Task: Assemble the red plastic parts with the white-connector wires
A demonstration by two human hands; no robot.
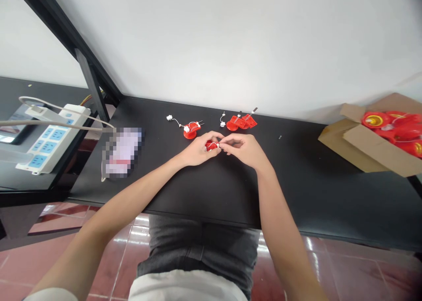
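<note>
My left hand (pixel 201 150) is closed around a small red plastic part (pixel 211 146), which shows between thumb and fingers. A white wire (pixel 214 144) runs over that part. My right hand (pixel 242 148) pinches the white end of the wire at the part's right side; the fingertips partly hide it. Behind my left hand lies a similar red part (pixel 190 130) with white wire and thin metal prongs. A white connector (pixel 169 117) trails from it. Beyond my right hand are more red parts (pixel 242 121) with dark metal strips and another white connector (pixel 222 124).
An open cardboard box (pixel 351 144) holding several red and yellow plastic pieces (pixel 395 125) stands at the right. On the left are a pixelated phone-like object (pixel 123 151), cables and a white power strip (pixel 54 138). A white wall (pixel 231 41) backs the black table (pixel 204 191).
</note>
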